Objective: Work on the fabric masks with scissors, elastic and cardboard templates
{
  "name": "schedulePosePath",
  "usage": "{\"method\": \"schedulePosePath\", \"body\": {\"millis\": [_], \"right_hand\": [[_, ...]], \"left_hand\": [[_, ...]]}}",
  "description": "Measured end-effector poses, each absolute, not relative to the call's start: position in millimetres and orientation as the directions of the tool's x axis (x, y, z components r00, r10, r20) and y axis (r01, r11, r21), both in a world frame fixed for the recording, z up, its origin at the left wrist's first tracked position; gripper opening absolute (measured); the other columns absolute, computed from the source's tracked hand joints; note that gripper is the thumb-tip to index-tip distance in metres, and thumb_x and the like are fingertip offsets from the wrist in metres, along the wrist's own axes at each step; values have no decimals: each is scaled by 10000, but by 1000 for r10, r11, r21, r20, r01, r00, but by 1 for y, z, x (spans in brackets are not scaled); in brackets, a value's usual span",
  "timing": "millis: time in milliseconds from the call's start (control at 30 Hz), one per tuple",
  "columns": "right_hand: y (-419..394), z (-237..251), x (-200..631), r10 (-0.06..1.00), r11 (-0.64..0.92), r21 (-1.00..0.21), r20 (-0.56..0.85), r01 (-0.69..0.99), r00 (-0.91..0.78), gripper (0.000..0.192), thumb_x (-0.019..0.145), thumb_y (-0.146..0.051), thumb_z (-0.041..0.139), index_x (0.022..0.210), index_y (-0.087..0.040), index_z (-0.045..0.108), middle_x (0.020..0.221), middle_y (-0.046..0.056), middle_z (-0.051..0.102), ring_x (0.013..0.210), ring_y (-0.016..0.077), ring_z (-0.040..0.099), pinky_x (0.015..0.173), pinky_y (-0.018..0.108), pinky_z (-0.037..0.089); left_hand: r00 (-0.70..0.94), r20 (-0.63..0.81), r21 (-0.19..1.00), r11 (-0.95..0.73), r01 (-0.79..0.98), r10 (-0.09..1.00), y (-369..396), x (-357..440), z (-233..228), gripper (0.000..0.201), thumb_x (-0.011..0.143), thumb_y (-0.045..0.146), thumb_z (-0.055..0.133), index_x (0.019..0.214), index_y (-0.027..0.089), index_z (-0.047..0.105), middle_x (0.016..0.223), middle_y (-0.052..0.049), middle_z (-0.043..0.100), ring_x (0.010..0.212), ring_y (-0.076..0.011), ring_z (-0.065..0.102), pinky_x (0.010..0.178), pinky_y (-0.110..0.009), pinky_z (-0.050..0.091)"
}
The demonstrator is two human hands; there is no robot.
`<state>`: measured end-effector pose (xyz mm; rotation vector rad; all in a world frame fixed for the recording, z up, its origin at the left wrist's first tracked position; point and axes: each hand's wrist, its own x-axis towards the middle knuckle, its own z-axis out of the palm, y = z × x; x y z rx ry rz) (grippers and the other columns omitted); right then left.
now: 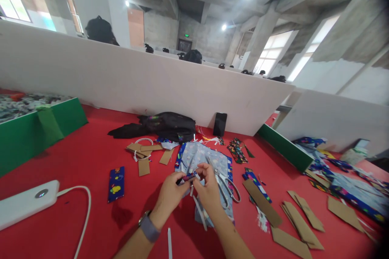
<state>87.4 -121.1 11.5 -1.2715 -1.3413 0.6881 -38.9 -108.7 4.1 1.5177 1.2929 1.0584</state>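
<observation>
"One patterned strip (189,177), and who has it?"
"Left hand (170,192) and right hand (209,186), each pinching it from its own side."
"Where?"
"Between the hands, over the pale cloth (200,151); scissors (216,173) lie on that cloth, beside the right hand."

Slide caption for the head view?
Left hand and right hand hold a small dark piece over pale fabric, scissors nearby.

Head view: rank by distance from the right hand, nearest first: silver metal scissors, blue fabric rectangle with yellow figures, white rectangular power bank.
1. Silver scissors, just right of the right hand.
2. Blue rectangle, left, beyond the left hand.
3. White power bank, far left.
</observation>
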Motion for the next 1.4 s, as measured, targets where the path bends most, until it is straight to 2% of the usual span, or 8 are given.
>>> {"method": "schedulePosePath", "body": {"millis": [133, 300, 400, 467, 633, 833, 1167, 1400], "right_hand": [[-121, 12, 89, 938, 228, -939, 283, 258, 201, 300, 666, -138, 503, 959, -198, 477, 788, -14, 525, 683, 120, 497, 555, 207, 403], [-114, 7, 96, 938, 195, -978, 166, -67, 304, 247, 702, -188, 512, 934, -246, 451, 739, -59, 477, 649, 100, 496, 591, 209, 428], [-113, 4, 98, 922, 195, -971, 134, -136, 364, 254, 697, -205, 543, 933, -263, 470, 740, -65, 464, 655, 94, 491, 597, 204, 434], [-113, 4, 96, 919, 188, -970, 120, -151, 375, 262, 686, -206, 555, 929, -269, 479, 747, -64, 460, 661, 93, 489, 590, 202, 436], [-116, 7, 91, 926, 146, -969, 63, -200, 372, 256, 674, -219, 560, 913, -265, 481, 761, -54, 454, 675, 99, 487, 595, 207, 443], [-118, 6, 88, 948, 140, -981, 93, -137, 303, 282, 672, -199, 571, 940, -247, 496, 768, -49, 470, 697, 102, 476, 647, 213, 416], [-118, 9, 87, 964, 132, -984, 99, -120, 245, 300, 642, -152, 564, 919, -247, 503, 771, -58, 501, 675, 91, 484, 615, 192, 403], [-116, 3, 88, 980, 132, -989, 119, -74, 159, 333, 683, -198, 582, 995, -230, 470, 817, -28, 556, 725, 124, 535, 668, 237, 441]], "left_hand": [[121, 111, 953, -140, 267, 986, -109, -40, 8, 103, 669, 268, 590, 714, 184, 629, 713, -7, 608, 724, -177, 543, 654, -248, 372], [82, 28, 998, -33, 54, 996, -106, -44, 6, 473, 657, 366, 659, 1084, 195, 549, 1067, -78, 609, 948, -214, 558, 807, -297, 412], [73, -79, 990, 87, -115, 994, -104, -42, 1, 627, 631, 358, 695, 1186, 189, 459, 1055, -95, 604, 900, -207, 581, 760, -299, 447], [106, -123, 964, 144, -225, 987, -104, -40, -2, 614, 620, 312, 713, 1168, 179, 469, 983, -79, 629, 874, -194, 594, 768, -295, 451], [179, -182, 892, 239, -383, 967, -106, -39, 3, 361, 630, 246, 700, 960, 138, 602, 936, -81, 672, 828, -184, 620, 786, -308, 468], [132, -243, 800, 276, -533, 961, -109, -41, 9, 241, 653, 223, 673, 878, 152, 625, 813, -35, 676, 725, -153, 616, 679, -304, 525], [105, -306, 792, 315, -523, 946, -109, -38, 9, 334, 579, 173, 731, 888, 125, 616, 787, -54, 694, 701, -169, 636, 684, -314, 524], [59, -234, 815, 229, -532, 970, -110, -34, 7, 326, 563, 152, 723, 874, 128, 629, 790, -55, 707, 719, -157, 637, 736, -287, 483]]}}
